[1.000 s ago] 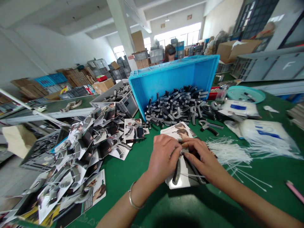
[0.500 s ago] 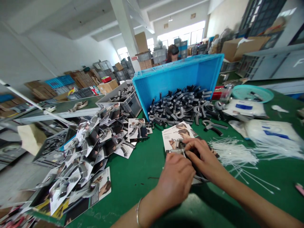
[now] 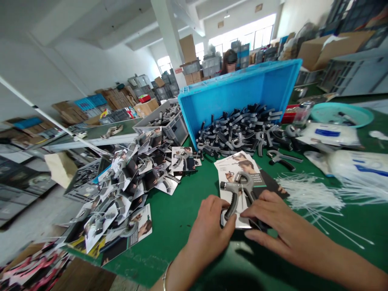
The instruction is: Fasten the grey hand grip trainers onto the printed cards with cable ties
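A grey and black hand gripper (image 3: 239, 190) lies on a printed backing card (image 3: 233, 173) on the green table (image 3: 182, 218). My left hand (image 3: 209, 230) pinches the card's lower left edge and touches the gripper's left handle. My right hand (image 3: 273, 220) rests flat over the card's lower right part, covering the other handle. More cards (image 3: 239, 161) are stacked beneath. A bundle of white cable ties (image 3: 306, 194) lies just right of my right hand.
A tipped blue crate (image 3: 242, 93) spills loose hand grippers (image 3: 239, 131) behind the card. Finished carded grippers (image 3: 127, 190) pile up at the left. White plastic bags (image 3: 357, 165) and a teal bowl (image 3: 342, 115) sit at the right. A person (image 3: 230, 60) stands far behind.
Both hands slid down toward me off the gripper's spring end, uncovering the gripper and card. The view shifted left and closer.
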`<control>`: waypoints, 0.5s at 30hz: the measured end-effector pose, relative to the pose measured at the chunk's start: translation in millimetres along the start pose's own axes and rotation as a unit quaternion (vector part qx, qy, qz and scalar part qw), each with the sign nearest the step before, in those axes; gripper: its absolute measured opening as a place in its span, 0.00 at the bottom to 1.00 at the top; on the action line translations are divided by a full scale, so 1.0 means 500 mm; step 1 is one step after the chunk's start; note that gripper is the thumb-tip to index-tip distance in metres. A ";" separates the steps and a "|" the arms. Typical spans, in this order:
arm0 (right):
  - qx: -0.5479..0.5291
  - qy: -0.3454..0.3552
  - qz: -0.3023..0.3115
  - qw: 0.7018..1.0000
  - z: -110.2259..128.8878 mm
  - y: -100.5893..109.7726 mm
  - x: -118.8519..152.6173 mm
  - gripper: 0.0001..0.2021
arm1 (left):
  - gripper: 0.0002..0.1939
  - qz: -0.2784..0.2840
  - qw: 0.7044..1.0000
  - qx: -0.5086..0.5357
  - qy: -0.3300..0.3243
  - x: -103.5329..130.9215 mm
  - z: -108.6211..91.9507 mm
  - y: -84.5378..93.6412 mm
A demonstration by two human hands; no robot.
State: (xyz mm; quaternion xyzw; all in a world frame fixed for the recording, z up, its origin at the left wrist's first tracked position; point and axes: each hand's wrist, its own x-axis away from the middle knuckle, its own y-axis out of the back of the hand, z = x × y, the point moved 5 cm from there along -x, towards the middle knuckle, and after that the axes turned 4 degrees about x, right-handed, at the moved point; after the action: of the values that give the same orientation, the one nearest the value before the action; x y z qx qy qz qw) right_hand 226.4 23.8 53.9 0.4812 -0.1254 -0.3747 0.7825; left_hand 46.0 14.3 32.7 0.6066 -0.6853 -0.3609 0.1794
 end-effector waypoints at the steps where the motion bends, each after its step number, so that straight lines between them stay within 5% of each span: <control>1: -0.011 -0.007 0.009 1.000 -0.004 -0.001 0.001 0.13 | 0.08 0.002 1.000 0.028 0.006 0.001 0.005 0.004; 5: -0.055 -0.007 -0.006 0.998 -0.024 0.000 -0.005 0.09 | 0.09 0.010 0.984 0.176 0.017 0.014 0.035 0.019; 8: -0.064 0.009 -0.068 0.996 -0.029 -0.002 -0.025 0.09 | 0.07 -0.044 0.975 0.219 0.016 0.018 0.049 0.022; 11: -0.060 0.006 -0.099 0.993 -0.024 -0.011 -0.047 0.07 | 0.06 -0.094 0.970 0.223 0.015 0.007 0.038 0.014; 15: -0.057 -0.071 -0.107 0.990 -0.033 -0.015 -0.054 0.03 | 0.05 -0.067 0.970 0.233 -0.013 -0.017 0.011 -0.002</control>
State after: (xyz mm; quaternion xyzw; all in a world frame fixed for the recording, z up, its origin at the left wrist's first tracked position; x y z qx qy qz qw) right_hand 213.5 51.6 43.8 0.4183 -0.1067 -0.4957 0.7536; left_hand 44.6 23.8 30.1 0.6713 -0.7108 -0.2103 -0.0004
